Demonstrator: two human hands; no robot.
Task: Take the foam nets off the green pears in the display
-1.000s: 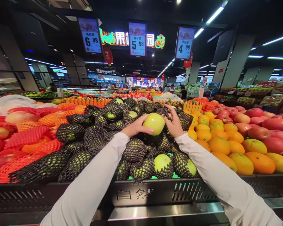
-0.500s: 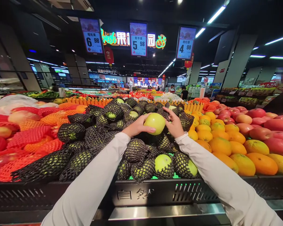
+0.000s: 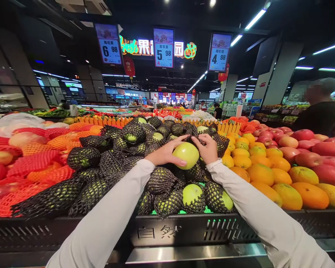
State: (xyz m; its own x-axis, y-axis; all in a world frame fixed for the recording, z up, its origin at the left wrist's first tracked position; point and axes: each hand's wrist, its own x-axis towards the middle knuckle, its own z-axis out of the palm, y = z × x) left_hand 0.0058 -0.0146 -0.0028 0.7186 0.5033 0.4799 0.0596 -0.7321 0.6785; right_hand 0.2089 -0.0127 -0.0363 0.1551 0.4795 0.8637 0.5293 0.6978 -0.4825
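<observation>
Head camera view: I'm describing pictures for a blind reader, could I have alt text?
A person's left hand grips a bare green apple above a heap of green apples in black mesh, with the right hand close beside it. Oranges and red fruit lie to the right, fruit in red and orange nets to the left, and price screens hang overhead.

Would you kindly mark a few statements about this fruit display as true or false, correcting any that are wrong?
1. The left hand holds a green apple. True.
2. That apple wears a black net. False: its visible skin is bare.
3. The middle price screen reads 5.98. True.
4. The oranges lie left of the green apples in black nets. False: they lie to the right.
5. Red apples lie right of the oranges. True.
</observation>
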